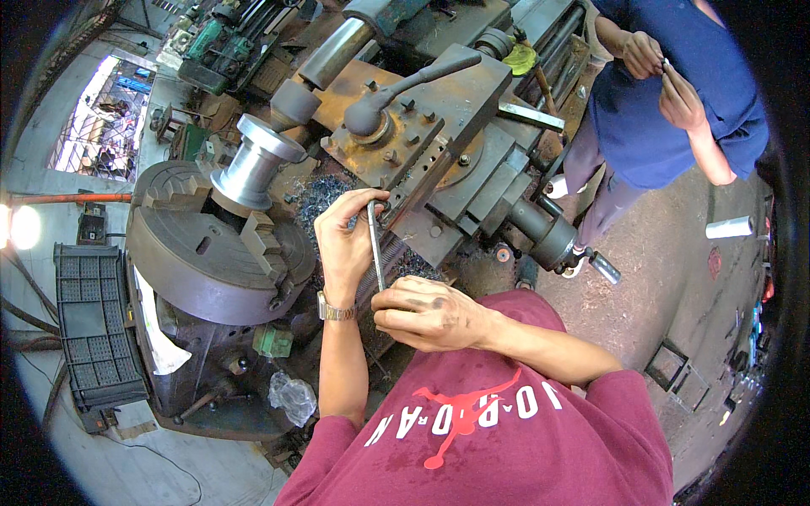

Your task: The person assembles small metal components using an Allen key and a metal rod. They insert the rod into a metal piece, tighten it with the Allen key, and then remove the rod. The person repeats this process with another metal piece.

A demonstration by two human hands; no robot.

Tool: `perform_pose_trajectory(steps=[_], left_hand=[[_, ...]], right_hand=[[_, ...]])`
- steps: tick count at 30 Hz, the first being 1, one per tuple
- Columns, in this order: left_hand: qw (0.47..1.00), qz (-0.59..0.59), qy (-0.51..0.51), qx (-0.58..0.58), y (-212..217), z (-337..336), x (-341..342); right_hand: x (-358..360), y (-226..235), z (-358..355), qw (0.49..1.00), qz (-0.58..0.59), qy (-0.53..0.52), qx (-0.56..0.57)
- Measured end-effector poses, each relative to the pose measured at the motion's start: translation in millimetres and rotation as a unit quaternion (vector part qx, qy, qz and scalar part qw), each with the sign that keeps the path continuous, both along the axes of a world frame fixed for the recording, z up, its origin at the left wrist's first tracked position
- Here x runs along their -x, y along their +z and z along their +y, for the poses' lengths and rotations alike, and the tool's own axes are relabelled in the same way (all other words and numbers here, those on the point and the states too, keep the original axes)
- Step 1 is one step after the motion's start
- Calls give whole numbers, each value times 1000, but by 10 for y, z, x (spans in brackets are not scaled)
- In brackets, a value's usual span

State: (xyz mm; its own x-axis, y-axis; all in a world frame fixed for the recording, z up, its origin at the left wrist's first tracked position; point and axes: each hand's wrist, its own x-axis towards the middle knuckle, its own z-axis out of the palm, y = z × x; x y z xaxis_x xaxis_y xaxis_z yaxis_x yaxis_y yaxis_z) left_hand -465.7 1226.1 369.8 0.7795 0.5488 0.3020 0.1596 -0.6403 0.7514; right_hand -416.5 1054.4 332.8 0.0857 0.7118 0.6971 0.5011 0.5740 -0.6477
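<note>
From far away, I see 1 thin metal bar (377, 250) between the person's 2 bare hands, in front of the dark red shirt (540, 451). Its long side runs almost straight up and down in my view, with the bottom end leaning a little to the right. The left hand (342, 240) is at the top end, pinching it between thumb and finger. The right hand (434, 314) has its fingers curled in tight at the bottom end, but I cannot tell where each fingertip presses. So the bar lies down from the left fingers and up from the right fingers. The left hand is nearer the rusty tool block (405, 145). Now I count: 1 bar, 1 watch (337, 313) on the left wrist, 1 big round chuck (211, 291), 1 shiny metal spool (257, 160) at its face, 1 long lever (434, 72) on the tool block, 1 clear plastic bag (293, 398) and 1 pile of curly metal bits (322, 196). There is also 1 co-worker (666, 148) in blue, well apart, with 2 hands close together.
</note>
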Motion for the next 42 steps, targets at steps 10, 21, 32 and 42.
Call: perform_pose_trajectory(steps=[10,21,32,42], left_hand=[[997,-11,4,-74,-44,-4,-18],[993,-57,61,-88,-164,-47,-15],[989,-73,124,-22,-246,-82,18],[985,-128,115,8,-33,-152,20]], right_hand=[[-287,-93,-245,981,180,-34,-60],[-1210,-214,367,809,578,-92,-62],[-1334,60,872,794,595,-121,-30],[-1419,390,848,810,582,-31,-60]])
